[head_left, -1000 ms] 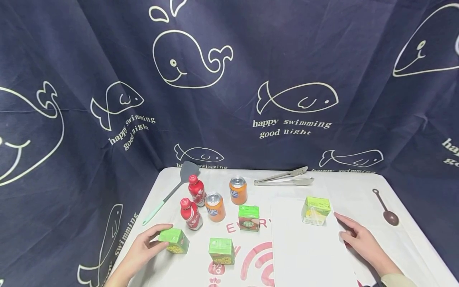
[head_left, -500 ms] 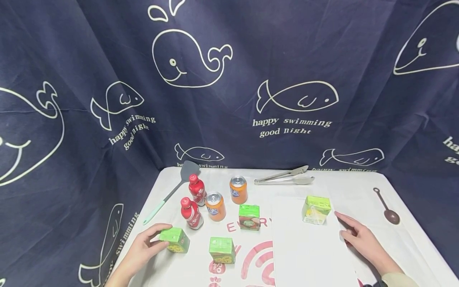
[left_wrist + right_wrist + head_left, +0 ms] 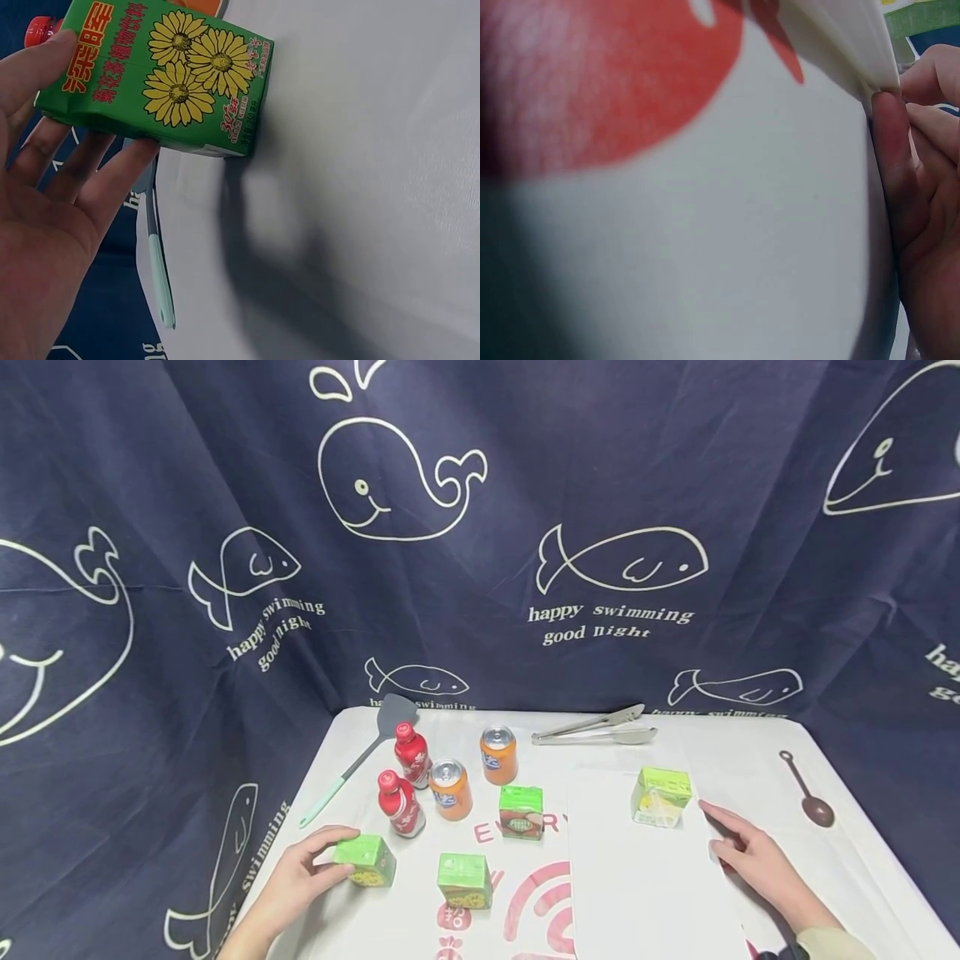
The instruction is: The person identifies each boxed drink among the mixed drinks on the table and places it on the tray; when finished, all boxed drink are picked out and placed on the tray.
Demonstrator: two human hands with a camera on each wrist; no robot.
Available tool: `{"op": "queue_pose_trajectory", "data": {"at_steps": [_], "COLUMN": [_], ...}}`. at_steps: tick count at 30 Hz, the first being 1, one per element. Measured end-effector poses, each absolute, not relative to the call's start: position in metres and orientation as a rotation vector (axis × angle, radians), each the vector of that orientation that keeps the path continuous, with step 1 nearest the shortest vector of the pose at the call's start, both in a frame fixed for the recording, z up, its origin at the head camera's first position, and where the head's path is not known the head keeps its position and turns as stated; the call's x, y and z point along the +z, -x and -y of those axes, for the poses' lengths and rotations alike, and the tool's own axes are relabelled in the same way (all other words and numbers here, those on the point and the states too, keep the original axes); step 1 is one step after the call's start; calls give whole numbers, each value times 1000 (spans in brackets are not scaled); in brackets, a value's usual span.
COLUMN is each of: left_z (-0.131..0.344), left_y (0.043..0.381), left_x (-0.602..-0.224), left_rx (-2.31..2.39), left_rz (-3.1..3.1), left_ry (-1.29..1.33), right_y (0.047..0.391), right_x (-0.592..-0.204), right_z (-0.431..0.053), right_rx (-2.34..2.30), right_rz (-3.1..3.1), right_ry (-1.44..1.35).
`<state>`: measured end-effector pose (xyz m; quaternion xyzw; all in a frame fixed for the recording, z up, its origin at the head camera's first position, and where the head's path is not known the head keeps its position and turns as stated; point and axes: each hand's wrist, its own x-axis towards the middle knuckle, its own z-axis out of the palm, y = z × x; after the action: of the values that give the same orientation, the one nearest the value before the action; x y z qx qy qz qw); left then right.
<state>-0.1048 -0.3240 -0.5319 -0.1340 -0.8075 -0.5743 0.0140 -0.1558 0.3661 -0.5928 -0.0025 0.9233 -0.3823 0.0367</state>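
My left hand (image 3: 300, 868) grips a green drink carton (image 3: 367, 861) by its left end, thumb and fingers on opposite sides. Yellow flowers and red characters cover the carton's face in the left wrist view, and a shadow falls beside it. At the right, my right hand (image 3: 757, 864) stays at the edge of a white panel (image 3: 645, 885), its index finger near a yellow-green carton (image 3: 662, 797). The right wrist view has the thumb (image 3: 892, 131) on one side of a white edge (image 3: 847, 45) and fingers on the other.
Two red bottles (image 3: 400, 806), two orange cans (image 3: 450, 792) and two more green cartons (image 3: 464, 882) stand left of the panel. A spatula (image 3: 341, 785) lies at the left, tongs (image 3: 596, 728) at the back, a brown spoon (image 3: 816, 810) at the right.
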Motion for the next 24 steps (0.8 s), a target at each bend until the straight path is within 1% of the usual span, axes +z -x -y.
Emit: {"op": "queue_pose_trajectory", "data": {"at_steps": [8, 18, 24], "left_z": [323, 318, 312], "left_y": [104, 106, 108], "left_x": [-530, -519, -509], "left_rx": [-1766, -1683, -1658], "left_rz": [2471, 2452, 2407], "left_ry": [449, 420, 483], "right_y": [157, 156, 155], "right_x": [-593, -594, -594], "right_z": [-365, -366, -366], "right_rx": [-1172, -1193, -1190], "right_rz": [-2843, -2816, -2833], "right_ry": [25, 3, 15]}}
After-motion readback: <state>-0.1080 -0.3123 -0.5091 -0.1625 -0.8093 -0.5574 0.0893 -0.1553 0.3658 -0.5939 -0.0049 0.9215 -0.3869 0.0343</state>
